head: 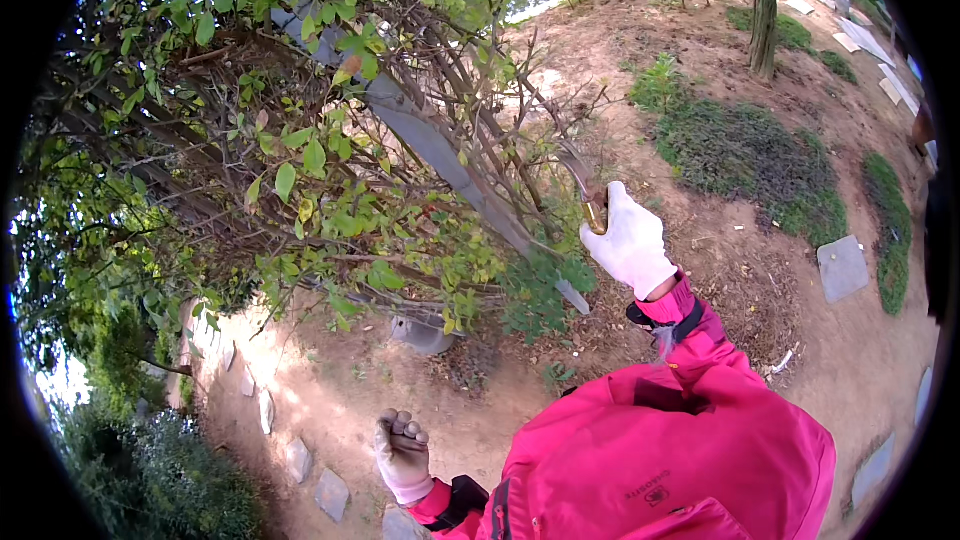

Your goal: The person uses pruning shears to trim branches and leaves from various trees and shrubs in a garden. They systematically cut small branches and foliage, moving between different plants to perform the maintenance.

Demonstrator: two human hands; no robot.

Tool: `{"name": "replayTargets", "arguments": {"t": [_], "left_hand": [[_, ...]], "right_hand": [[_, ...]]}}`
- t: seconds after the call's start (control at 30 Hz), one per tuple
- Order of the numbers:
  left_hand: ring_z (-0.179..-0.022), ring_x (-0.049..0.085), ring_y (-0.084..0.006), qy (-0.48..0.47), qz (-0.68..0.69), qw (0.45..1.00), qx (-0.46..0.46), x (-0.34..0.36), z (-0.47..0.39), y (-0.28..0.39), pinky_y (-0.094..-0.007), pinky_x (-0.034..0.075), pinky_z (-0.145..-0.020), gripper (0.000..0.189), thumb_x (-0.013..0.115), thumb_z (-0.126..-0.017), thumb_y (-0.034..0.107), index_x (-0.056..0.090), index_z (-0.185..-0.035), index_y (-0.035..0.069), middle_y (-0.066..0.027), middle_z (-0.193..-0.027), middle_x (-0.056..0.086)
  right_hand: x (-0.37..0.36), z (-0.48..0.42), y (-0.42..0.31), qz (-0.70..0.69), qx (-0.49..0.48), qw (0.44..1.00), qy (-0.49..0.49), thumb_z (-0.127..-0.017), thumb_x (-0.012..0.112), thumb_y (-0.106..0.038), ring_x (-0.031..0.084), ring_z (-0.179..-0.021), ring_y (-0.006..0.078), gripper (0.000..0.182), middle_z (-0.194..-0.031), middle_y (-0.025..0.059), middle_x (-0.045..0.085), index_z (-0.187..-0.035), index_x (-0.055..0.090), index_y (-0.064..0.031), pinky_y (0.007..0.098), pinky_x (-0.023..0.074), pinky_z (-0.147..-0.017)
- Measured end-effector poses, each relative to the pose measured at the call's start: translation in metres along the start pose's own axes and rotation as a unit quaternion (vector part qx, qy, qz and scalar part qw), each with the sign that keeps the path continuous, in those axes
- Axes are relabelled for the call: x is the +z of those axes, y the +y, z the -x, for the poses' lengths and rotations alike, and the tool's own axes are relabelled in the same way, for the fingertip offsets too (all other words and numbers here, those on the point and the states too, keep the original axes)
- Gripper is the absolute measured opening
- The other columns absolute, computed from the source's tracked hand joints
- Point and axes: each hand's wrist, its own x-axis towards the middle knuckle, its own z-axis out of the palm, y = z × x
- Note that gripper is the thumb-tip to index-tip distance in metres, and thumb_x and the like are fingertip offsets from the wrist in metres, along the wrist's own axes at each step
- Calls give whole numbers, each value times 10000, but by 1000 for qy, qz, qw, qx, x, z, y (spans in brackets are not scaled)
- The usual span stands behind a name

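Observation:
My right hand [630,240], in a white glove, is closed around a hand tool [591,206] with a brass-coloured handle and a curved dark metal end, apparently pruning shears. The tool's end points at the twiggy edge of a large tangled shrub [315,187] with bare stems and green leaves. A grey slanted post [435,142] runs through its branches. Lower down, my left hand [403,457] hangs away from the shrub in a glove with a grey-coated palm. Its fingers are loosely curled, and nothing shows in it.
A grey rounded base [424,334] stands under the shrub. Flat stepping stones [331,493] cross the bare soil at lower left; a square slab [842,268] lies at right. Low ground cover [750,157] and a tree trunk [762,15] are beyond my right hand.

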Motion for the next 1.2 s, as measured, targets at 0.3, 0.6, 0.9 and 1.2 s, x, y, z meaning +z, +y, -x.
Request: {"name": "replayTargets", "arguments": {"t": [0.3,0.6,0.9,1.2], "left_hand": [[-768,558,-163,33,-15,999,10,20,9,1,-301,479,-645,311,476,-979,325,557,-1141,73,-68,-980,621],[-773,545,-170,1,4,1000,-2,36,2,-2,-301,467,-667,325,492,-972,330,554,-1129,53,-69,-952,603],[-764,555,-182,5,30,1000,-5,42,-8,-12,-320,469,-656,295,507,-958,321,573,-1107,75,-65,-947,612],[-793,608,-192,16,53,998,-9,28,4,-5,-340,495,-641,290,483,-970,316,588,-1113,87,-81,-1004,663]], "right_hand": [[10,-16,-2,8,-9,1000,-6,-765,647,-309,653,-797,374,400,-830,183,653,-992,458,-39,453,506,-706],[21,-24,13,-82,-38,996,-19,-802,624,-274,647,-718,349,339,-753,200,622,-974,470,-27,452,487,-676],[1,-38,43,-451,-78,881,-119,-802,628,-158,503,-633,187,283,-708,63,508,-1001,471,-32,318,408,-598],[-91,-52,-12,-107,-213,971,-14,-797,604,-265,607,-742,419,339,-714,215,598,-1023,501,-36,475,454,-646]]}}
